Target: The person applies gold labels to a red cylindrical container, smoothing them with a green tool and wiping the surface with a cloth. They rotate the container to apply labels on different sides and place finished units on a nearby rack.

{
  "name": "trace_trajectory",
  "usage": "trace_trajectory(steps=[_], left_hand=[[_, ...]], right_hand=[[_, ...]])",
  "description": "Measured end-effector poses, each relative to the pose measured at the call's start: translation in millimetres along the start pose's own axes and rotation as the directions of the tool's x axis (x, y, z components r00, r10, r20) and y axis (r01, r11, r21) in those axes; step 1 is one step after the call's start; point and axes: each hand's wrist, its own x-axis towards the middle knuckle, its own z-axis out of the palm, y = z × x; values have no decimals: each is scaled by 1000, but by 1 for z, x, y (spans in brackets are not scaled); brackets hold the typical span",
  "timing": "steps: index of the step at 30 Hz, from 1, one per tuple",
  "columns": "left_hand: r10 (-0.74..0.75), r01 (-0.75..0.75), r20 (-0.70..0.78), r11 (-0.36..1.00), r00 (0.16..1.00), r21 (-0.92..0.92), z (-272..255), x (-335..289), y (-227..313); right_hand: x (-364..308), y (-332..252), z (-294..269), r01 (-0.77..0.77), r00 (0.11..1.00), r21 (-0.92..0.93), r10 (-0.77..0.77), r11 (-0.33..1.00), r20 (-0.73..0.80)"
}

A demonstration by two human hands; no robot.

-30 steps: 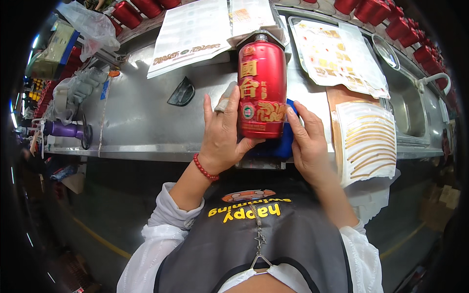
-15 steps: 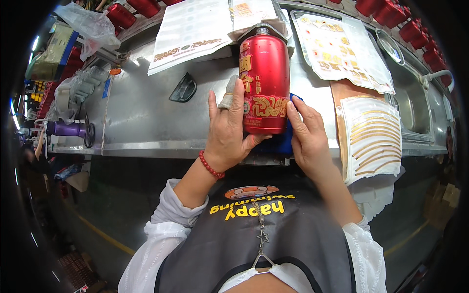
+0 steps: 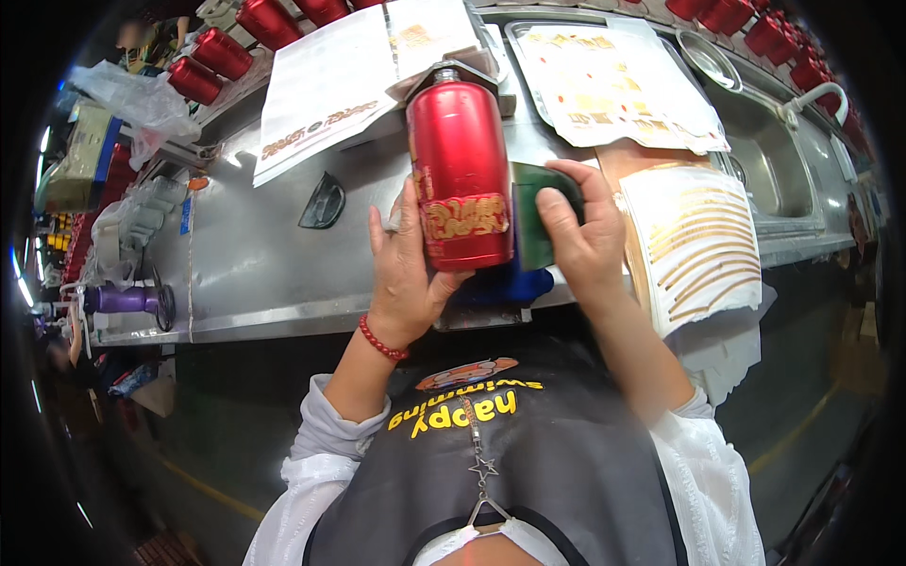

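A tall red bottle (image 3: 460, 170) with gold patterning near its base lies along the steel counter (image 3: 255, 264), neck pointing away from me. My left hand (image 3: 408, 274) cups its base and left side. My right hand (image 3: 578, 236) presses a dark green flat pad (image 3: 530, 226) against the bottle's right side. A blue object (image 3: 514, 286) sits under the bottle at the counter's front edge. A red bead bracelet (image 3: 380, 341) is on my left wrist.
White sheets with gold decals (image 3: 613, 80) lie at the back, a sheet of gold strips (image 3: 698, 245) to the right. Several red bottles (image 3: 226, 47) line the far left, more at the far right (image 3: 783, 38). A sink and tap (image 3: 802, 104) are right; a black curved piece (image 3: 324, 201) is left.
The bottle has been turned, so the large gold panel now faces away and plain red shows. My right hand has moved up the bottle's right side with the green pad.
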Motion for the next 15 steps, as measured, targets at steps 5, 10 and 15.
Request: trace_trajectory(steps=[5, 10, 15], left_hand=[[82, -73, -52, 984, 995, 161, -5, -1, -2], [382, -327, -120, 886, 916, 328, -12, 13, 16], [462, -441, 37, 815, 886, 377, -22, 26, 26]], right_hand=[[-3, 5, 5, 79, 996, -44, -76, 996, 50], [-3, 8, -2, 48, 997, -56, -44, 997, 62], [-4, 15, -10, -58, 998, 49, 58, 997, -2]])
